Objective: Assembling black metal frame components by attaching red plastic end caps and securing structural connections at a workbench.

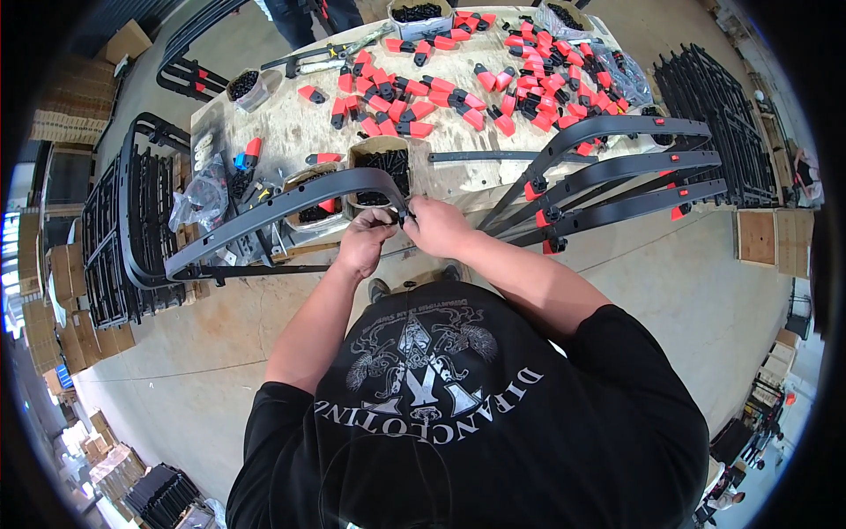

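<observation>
A black curved metal frame (291, 196) lies across the left front of the table, its bent end coming down between my hands. My left hand (368, 238) is closed in a pinch at that end, on a small dark part mostly covered by the fingertips. Right beside it, my right hand (436, 227) grips the same frame end, thumb and fingers close to the left fingertips. Just beyond the hands stands an open box of black bolt-like pieces (384, 162). Another box with dark small parts (310, 212) sits partly under the frame bar.
Many red-and-black plastic pieces (397, 99) are strewn over the wooden table (291, 115). Several black frames with red pieces (608, 167) jut over its right edge. More frames (119, 229) stack at the left, near a clear plastic bag (201, 196). A person (304, 18) stands beyond the table.
</observation>
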{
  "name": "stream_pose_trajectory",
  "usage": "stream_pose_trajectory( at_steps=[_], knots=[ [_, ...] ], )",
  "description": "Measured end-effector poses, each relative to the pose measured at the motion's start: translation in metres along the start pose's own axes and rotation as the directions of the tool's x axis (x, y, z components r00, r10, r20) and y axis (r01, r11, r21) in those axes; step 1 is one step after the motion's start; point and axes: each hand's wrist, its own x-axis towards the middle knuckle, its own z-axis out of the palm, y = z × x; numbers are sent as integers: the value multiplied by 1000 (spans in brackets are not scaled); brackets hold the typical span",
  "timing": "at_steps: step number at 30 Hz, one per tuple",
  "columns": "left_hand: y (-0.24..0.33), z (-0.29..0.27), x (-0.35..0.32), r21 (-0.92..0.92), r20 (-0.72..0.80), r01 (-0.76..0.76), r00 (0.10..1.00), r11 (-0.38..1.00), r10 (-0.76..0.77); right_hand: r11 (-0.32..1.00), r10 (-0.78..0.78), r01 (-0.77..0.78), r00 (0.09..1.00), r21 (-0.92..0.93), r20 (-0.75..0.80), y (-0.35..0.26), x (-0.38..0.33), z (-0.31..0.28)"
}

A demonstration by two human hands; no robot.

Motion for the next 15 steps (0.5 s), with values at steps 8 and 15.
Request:
stream_pose_trajectory(
  at_steps=[8,15],
  knots=[
    [10,15,8,421,-296,370,919,828,-261,999,-34,34,999,-18,-6,5,2,5],
    [45,35,-14,-81,-99,264,957,961,-271,1000,-11,11,1000,-22,8,4,1,1]
  ],
)
